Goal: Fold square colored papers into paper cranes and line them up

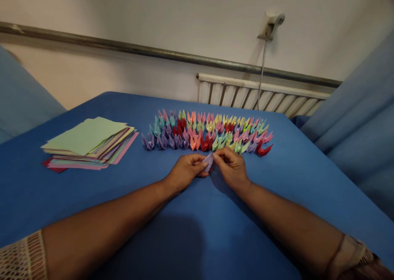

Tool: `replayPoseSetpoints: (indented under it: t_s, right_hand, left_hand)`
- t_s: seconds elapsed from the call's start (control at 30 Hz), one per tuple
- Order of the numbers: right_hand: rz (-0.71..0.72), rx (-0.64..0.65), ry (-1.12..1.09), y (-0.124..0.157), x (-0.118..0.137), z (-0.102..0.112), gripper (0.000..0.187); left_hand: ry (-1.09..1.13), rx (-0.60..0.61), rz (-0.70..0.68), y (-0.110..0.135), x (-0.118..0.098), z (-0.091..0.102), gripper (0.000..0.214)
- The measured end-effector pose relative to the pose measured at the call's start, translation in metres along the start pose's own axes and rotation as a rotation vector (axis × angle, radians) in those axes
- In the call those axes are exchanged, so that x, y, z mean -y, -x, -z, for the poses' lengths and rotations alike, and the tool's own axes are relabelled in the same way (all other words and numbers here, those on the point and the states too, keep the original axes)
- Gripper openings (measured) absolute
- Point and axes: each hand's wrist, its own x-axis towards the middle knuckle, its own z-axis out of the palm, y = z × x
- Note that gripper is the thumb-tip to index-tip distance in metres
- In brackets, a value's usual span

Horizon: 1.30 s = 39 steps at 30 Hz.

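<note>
My left hand (pixel 185 171) and my right hand (pixel 231 167) meet at the middle of the blue table (pixel 197 231). Both pinch a small lilac folded paper piece (pixel 208 162) between their fingertips, just above the cloth. Right behind the hands stand several rows of small folded paper cranes (pixel 206 132) in purple, red, pink, green and yellow. The nearest row is a finger's width from my knuckles.
A fanned stack of coloured paper sheets (pixel 89 142), light green on top, lies at the left of the table. Behind the table run a metal rail (pixel 154 52), a white radiator (pixel 258 93) and a wall socket with a cord (pixel 269 26). Blue fabric (pixel 360 120) hangs at right.
</note>
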Motion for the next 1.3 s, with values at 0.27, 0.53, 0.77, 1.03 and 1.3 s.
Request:
replayPoseSetpoints:
  t_s: [0.27,0.53,0.77,1.03,1.3]
  right_hand:
    - [-0.018,-0.020,0.027,0.000,0.002,0.001,0.015]
    - [-0.164,0.074,-0.074,0.005,-0.007,-0.005,0.009]
    - [-0.276,0.092,-0.243,0.003,-0.003,-0.006,0.015]
    - [-0.329,0.034,-0.226,0.003,-0.001,-0.009,0.021]
    - [-0.350,0.057,-0.274,0.004,-0.002,-0.011,0.027]
  left_hand:
    - [0.034,-0.044,0.024,-0.002,0.001,0.000,0.023]
    - [0.047,-0.032,-0.002,-0.001,0.001,0.000,0.026]
    - [0.038,-0.054,-0.016,-0.002,0.001,0.000,0.028]
    - [0.094,-0.066,0.004,0.000,0.001,-0.001,0.032]
    - [0.083,-0.147,-0.024,0.001,-0.004,0.000,0.028]
